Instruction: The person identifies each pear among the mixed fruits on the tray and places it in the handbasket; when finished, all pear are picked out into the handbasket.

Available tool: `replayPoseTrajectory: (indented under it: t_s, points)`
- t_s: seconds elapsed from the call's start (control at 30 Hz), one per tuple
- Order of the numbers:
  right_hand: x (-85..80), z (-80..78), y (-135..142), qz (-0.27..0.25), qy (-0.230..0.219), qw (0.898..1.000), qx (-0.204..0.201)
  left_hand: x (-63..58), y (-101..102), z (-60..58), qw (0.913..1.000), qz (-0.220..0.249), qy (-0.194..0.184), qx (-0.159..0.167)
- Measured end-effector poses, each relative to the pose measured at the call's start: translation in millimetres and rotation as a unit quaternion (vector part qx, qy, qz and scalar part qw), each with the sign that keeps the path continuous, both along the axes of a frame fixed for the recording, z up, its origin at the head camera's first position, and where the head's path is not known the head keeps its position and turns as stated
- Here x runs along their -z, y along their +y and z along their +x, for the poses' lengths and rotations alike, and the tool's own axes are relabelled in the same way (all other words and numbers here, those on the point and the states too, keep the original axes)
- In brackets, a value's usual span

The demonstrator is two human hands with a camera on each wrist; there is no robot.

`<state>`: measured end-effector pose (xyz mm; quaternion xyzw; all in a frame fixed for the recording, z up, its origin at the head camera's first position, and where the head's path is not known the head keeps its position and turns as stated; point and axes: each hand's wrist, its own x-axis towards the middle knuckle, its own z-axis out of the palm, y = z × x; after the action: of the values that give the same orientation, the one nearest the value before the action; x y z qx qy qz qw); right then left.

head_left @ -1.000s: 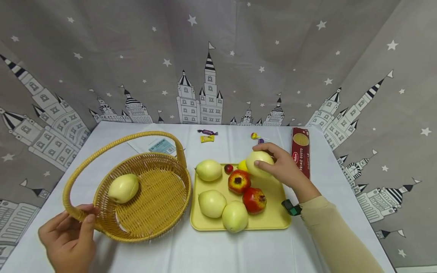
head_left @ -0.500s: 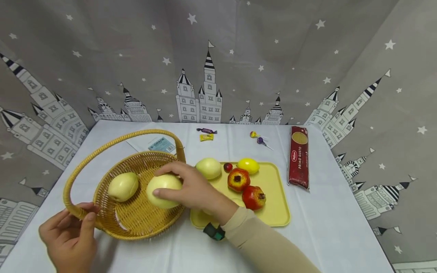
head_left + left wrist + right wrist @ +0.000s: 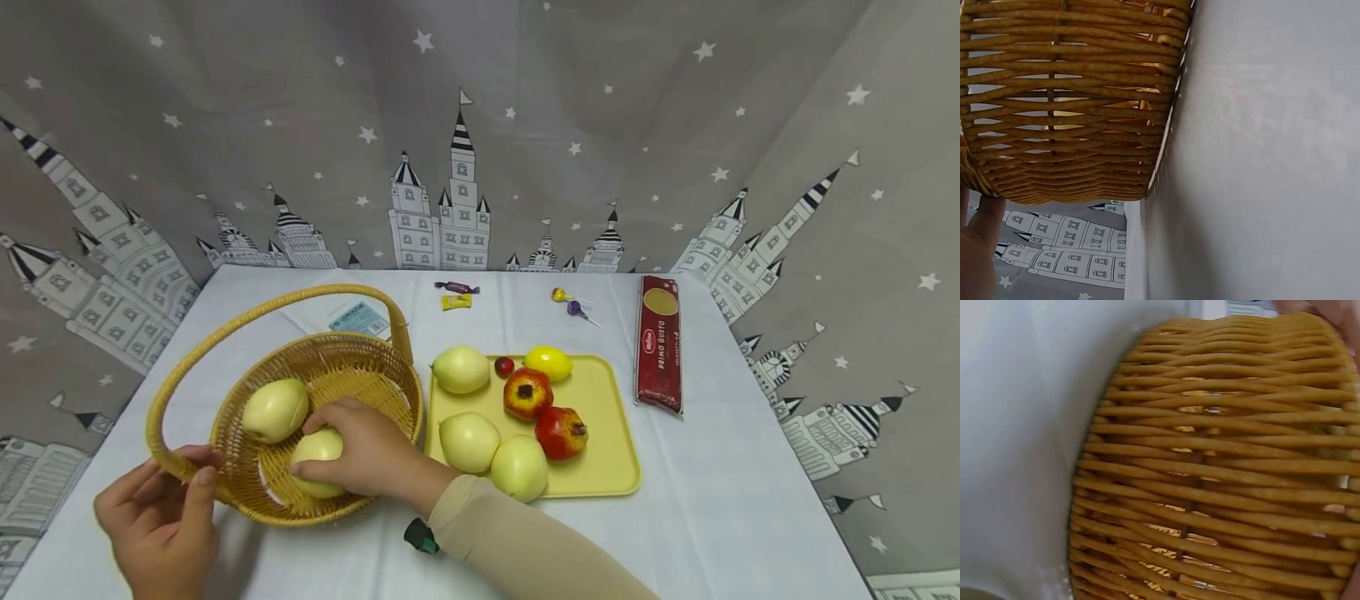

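At the left in the head view stands a round wicker basket [image 3: 367, 379] with a tall arched handle. My left hand [image 3: 161, 521] grips the foot of that handle at the rim, and the woven wall [image 3: 1066, 112] fills much of the left wrist view. My right hand [image 3: 371, 450] reaches over the near rim and holds a pale yellow-green fruit [image 3: 317, 462] low inside the basket. Behind it lies another such pale fruit [image 3: 275, 410]. In the right wrist view the basket's outer side [image 3: 1210, 456] hides the held fruit.
Right of the basket, a yellow tray [image 3: 607, 467] bears several pale fruits [image 3: 519, 468], two pomegranates [image 3: 561, 433], a lemon [image 3: 548, 362] and a small red fruit [image 3: 504, 367]. Behind are wrapped candies [image 3: 456, 301], lollipops [image 3: 576, 308] and a red spaghetti pack [image 3: 660, 346].
My right hand has carried a pale fruit from the tray's back right leftward and down into the basket. The left hand keeps its grip on the handle.
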<state>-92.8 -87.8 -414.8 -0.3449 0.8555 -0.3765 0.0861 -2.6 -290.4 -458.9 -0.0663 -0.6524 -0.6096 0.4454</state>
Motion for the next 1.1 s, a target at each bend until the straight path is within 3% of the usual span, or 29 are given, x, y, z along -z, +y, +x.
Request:
replayPoseTrajectory:
  t_s: [0.13, 0.27, 0.43, 0.53, 0.7, 0.9, 1.0, 1.1]
  points:
    - [5.5, 0.2, -3.5, 0.056, 0.015, 0.998, -0.018, 0.8, -0.6, 0.3, 0.9979, 0.028, 0.034, 0.048]
    - [7.5, 2.3, -3.8, 0.111, 0.036, 0.993, -0.034, 1.7, 1.5, -0.3, 0.9962, 0.04, 0.044, 0.063]
    - [7.7, 3.5, -3.9, 0.123, 0.045, 0.991, -0.022, -0.8, 3.2, -0.3, 0.9992, 0.012, 0.017, 0.033]
    - [5.8, 3.3, 0.3, 0.085, 0.047, 0.995, -0.004, -1.0, 3.1, -0.1, 0.9996, 0.008, 0.014, 0.024]
    - [-8.1, 0.6, 33.9, -0.049, 0.029, 0.998, 0.031, 1.3, 3.1, -0.8, 0.9999, 0.002, 0.008, 0.013]
    - [-23.5, 1.4, 118.3, -0.175, -0.027, 0.981, 0.076, 1.6, 5.7, -2.9, 1.0, 0.0, -0.004, 0.001]
    - [-16.1, 10.6, 158.6, -0.195, -0.056, 0.972, 0.118, 0.1, 7.7, -1.2, 0.9993, -0.005, -0.024, -0.028]
    - [0.8, 20.3, 185.7, -0.205, -0.079, 0.964, 0.151, -0.6, 10.0, -0.3, 0.9991, 0.026, -0.015, -0.03]
